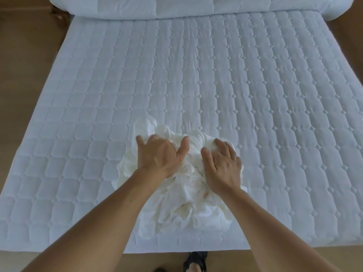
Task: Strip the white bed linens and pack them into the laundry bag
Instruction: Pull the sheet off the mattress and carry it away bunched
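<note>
A crumpled bundle of off-white bed linen (182, 205) lies near the foot edge of the bed, on the bare quilted mattress pad (196, 79). My left hand (159, 156) lies on the bundle's upper left, fingers sunk into the cloth and thumb raised. My right hand (222, 165) lies on its upper right, fingers curled into the folds. Both forearms reach in from below. No laundry bag is in view.
A rolled white duvet (157, 6) lies across the head of the bed. Brown floor (25, 75) runs along the left side and below the foot edge. My foot in a dark sandal (195, 262) stands by the foot edge.
</note>
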A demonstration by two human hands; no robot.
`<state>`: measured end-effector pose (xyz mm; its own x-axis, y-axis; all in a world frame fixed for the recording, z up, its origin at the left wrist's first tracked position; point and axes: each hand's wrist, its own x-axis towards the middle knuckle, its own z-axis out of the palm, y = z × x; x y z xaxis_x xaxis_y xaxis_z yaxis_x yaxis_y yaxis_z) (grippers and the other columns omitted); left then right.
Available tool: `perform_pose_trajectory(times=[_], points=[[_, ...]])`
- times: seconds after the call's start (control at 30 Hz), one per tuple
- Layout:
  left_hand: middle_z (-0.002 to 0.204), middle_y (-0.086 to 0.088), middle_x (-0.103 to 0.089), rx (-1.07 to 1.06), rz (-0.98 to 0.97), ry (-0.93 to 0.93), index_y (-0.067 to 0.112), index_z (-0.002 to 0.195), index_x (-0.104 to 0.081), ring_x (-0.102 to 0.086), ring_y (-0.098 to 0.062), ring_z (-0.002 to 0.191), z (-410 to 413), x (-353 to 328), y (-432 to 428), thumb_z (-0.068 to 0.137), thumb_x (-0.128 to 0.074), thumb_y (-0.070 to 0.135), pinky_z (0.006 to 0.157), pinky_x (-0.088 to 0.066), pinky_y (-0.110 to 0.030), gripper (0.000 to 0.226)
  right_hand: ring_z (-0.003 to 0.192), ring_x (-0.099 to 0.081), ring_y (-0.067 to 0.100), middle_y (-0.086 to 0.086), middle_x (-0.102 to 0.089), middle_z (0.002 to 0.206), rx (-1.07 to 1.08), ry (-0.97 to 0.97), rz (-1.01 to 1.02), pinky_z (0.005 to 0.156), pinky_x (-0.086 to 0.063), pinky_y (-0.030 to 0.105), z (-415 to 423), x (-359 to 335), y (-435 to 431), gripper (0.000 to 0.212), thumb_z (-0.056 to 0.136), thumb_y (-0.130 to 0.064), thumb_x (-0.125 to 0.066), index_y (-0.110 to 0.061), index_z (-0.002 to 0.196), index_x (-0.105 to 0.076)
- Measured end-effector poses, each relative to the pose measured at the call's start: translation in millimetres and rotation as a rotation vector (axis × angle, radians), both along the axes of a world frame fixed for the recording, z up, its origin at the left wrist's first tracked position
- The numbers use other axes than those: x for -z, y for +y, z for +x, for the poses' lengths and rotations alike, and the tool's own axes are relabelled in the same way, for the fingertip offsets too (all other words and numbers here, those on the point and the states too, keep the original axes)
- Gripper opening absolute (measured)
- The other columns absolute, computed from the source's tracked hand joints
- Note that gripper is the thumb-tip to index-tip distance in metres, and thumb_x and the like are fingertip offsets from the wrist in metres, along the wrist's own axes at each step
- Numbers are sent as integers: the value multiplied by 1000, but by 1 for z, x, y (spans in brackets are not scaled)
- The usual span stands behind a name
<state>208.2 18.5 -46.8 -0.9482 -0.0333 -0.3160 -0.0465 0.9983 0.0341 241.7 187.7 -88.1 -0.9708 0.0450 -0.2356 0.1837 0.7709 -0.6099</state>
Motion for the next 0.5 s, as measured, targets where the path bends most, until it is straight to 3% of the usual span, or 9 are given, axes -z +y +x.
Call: perform_pose_trajectory(times=[0.03, 0.07, 0.13, 0.23, 0.3, 0.37, 0.43, 0.5], points=[[98, -6, -68, -84, 61, 1, 21, 72, -62, -56, -28, 118, 5, 3, 0, 80, 17, 76, 107, -33, -56, 96, 150, -19, 17, -6, -40, 157, 24, -72, -39, 119, -16, 50, -2, 1, -1, 67, 82, -79, -9, -29, 71, -52], [107, -7, -64, -172, 133, 8, 19, 85, -62, -54, -29, 117, 11, 8, 0, 80, 10, 78, 100, -41, -53, 94, 152, -17, 16, -7, -38, 159, 35, -112, -37, 120, -15, 52, -2, 3, 0, 70, 77, -85, -10, -29, 75, -53], [131, -7, -50, -336, 258, -4, 16, 116, -56, -40, -29, 130, 26, 19, 0, 81, -7, 80, 95, -43, -48, 88, 153, -15, 15, -9, -35, 160, 13, -147, 24, 119, -17, 56, 1, 7, 1, 83, 70, -93, -18, -25, 95, -59], [132, -6, -43, -432, 331, 22, 21, 122, -40, -37, -28, 129, 46, 29, -2, 74, -22, 85, 88, -42, -44, 82, 152, -17, 15, -12, -35, 157, 34, -167, 41, 116, -22, 57, 9, 8, 1, 95, 62, -97, -31, -25, 120, -54], [137, -13, -43, -457, 288, 30, 21, 142, -23, -41, -32, 129, 50, 31, -4, 67, -23, 92, 96, -40, -48, 103, 146, -31, 19, -10, -42, 148, 72, -175, 9, 113, -29, 55, 12, 9, 3, 101, 55, -100, -36, -30, 127, -42], [143, -17, -42, -435, 154, -7, 21, 155, -1, -41, -35, 133, 49, 33, -9, 61, -14, 98, 106, -34, -52, 123, 143, -34, 24, -5, -37, 151, 68, -236, 14, 112, -32, 57, 10, 10, 8, 129, 45, -107, -33, -31, 149, -18], [143, -17, -45, -384, 40, -89, 13, 154, -18, -39, -35, 133, 41, 31, -15, 55, -2, 102, 109, -27, -56, 134, 143, -32, 26, -3, -31, 153, 23, -300, 61, 111, -32, 61, 5, 8, 10, 143, 38, -111, -23, -34, 156, 0], [136, -13, -51, -265, -81, -119, 14, 138, -51, -37, -33, 131, 32, 28, -24, 53, 8, 103, 110, -16, -61, 137, 144, -26, 26, -2, -29, 153, -37, -335, 138, 112, -28, 61, -2, 6, 9, 146, 35, -112, -15, -31, 157, -13]])
